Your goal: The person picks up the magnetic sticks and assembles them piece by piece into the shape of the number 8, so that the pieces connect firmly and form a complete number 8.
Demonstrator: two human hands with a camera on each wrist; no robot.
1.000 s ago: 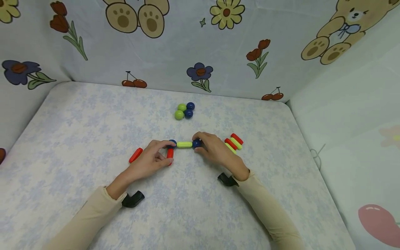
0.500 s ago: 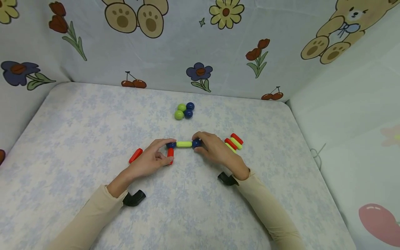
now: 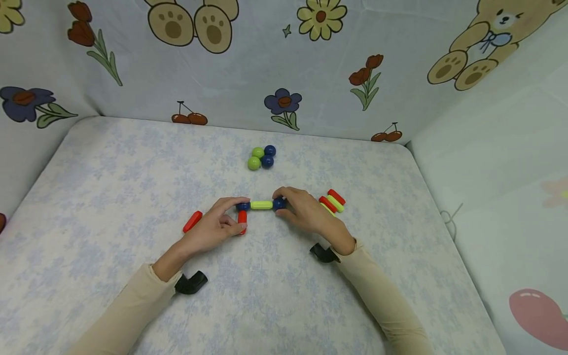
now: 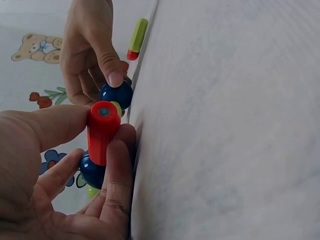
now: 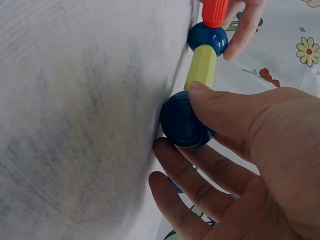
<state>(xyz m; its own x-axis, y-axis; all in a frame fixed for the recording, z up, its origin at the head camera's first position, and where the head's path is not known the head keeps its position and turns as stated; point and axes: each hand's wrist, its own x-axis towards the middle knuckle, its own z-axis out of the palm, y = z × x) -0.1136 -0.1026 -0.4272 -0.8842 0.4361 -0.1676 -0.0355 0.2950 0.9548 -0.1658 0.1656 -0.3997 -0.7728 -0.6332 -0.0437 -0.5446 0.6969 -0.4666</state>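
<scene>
assembly [image 3: 261, 205] stood at mid-table, composed of 2 rods and 2 blue balls. 1 yellow-green rod [image 5: 201, 67] joined left blue ball [image 3: 243, 206] to right blue ball [image 3: 279, 203]; 1 red rod [image 3: 241, 217] projected from the left ball toward the person. left hand [image 3: 212, 229] gripped that ball and red rod, thumb at the rod's free end. right hand [image 3: 306, 212] pinched the right ball between thumb and fingers. 1 spare red rod [image 3: 193, 222] lay just beside the left hand. near the right hand, 1 rod set [image 3: 336, 203] showed 2 red and 2 yellow-green pieces, side by side, 1 partly hidden. farther back on the table [image 3: 266, 301] sat 2 green balls [image 3: 254, 163] and 2 loose blue balls [image 3: 267, 161], clustered. visible totals: 7 rods, 6 balls.
</scene>
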